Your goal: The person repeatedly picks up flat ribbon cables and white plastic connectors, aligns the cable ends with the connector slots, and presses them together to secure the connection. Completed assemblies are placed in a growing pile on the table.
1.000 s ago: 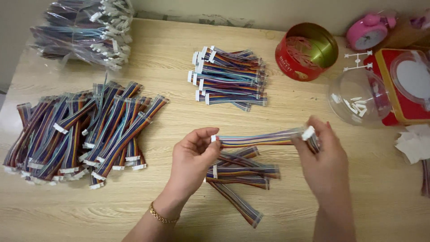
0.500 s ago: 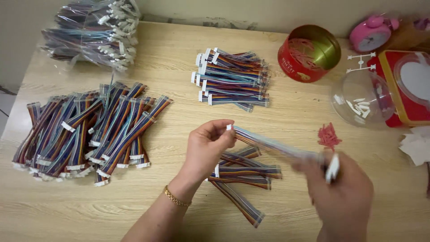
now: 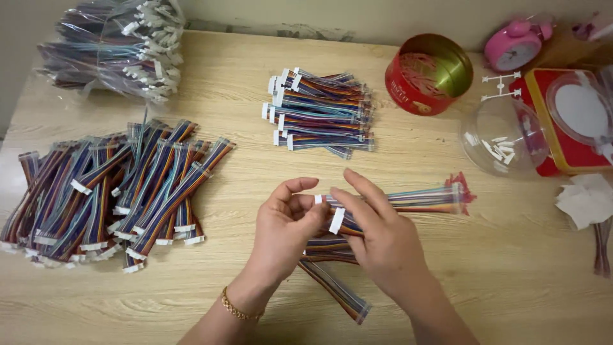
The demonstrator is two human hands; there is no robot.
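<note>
Centrally, rainbow ribbon cable with white connector; hands pinching it.

bare table between cable piles, red tin blocks far right

Red tin, pink clock

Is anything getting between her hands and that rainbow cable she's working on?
Nothing visible does. The left hand and right hand both already grip the rainbow ribbon cable at its white-connector end. Its far end lies free on the wooden table.
</note>
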